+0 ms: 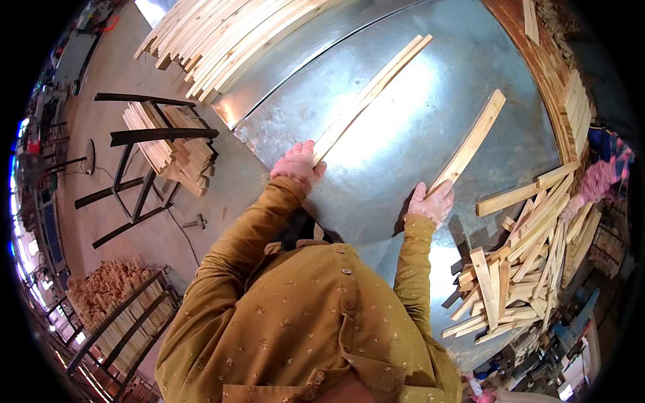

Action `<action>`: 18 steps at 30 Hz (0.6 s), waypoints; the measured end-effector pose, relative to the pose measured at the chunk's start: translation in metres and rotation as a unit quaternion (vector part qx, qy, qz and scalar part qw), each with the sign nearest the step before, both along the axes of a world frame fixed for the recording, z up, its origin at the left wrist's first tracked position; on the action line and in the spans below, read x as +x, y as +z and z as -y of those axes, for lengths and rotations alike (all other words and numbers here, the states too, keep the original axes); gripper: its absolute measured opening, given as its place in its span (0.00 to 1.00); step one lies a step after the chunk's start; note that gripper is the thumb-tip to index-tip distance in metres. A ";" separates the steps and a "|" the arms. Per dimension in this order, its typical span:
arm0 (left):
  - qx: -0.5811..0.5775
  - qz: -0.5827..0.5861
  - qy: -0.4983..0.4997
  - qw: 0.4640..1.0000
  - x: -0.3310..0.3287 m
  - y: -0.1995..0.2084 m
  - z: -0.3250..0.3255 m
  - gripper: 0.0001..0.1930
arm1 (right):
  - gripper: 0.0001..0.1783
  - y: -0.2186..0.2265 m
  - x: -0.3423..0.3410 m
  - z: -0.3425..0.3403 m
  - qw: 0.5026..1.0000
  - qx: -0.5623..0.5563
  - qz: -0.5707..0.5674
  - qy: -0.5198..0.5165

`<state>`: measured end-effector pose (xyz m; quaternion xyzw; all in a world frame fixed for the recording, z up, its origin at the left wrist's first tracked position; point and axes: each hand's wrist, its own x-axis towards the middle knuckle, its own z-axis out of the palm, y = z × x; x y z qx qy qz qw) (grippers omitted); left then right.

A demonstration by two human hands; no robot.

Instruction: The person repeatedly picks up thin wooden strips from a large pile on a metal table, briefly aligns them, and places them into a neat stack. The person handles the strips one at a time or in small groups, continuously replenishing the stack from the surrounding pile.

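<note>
My left hand [299, 163] is closed around the near end of a long pale wooden strip [373, 94], which seems to be two narrow pieces side by side. The strip slants away to the upper right over a shiny metal tabletop [282, 127]. To the right, my right hand [431, 203] grips the near end of a shorter wooden strip [474, 138], pointing the same way. Its far end is apart from the longer strip. My fingers partly hide both near ends.
Long strips [235, 33] lie in a row at the far left. A loose pile of offcuts [510, 275] sits at the right, where a co-worker's gloved hand [574, 207] reaches in. Black metal racks [161, 136] hold stacked wood on the floor at left.
</note>
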<state>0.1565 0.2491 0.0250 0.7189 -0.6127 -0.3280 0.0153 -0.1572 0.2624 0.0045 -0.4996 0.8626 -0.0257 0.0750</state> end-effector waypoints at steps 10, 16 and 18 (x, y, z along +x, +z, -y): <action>0.000 -0.664 0.262 0.701 0.120 0.085 -0.044 0.21 | 0.38 -0.031 -0.001 -0.010 0.988 -0.098 -0.081 0.084; -0.529 0.020 0.196 0.825 0.337 0.026 -0.140 0.15 | 0.32 -0.050 0.000 -0.016 0.983 -0.089 -0.156 0.037; -0.430 -0.022 0.322 0.843 0.413 0.015 -0.161 0.16 | 0.30 -0.039 0.041 -0.021 0.980 -0.047 -0.184 -0.060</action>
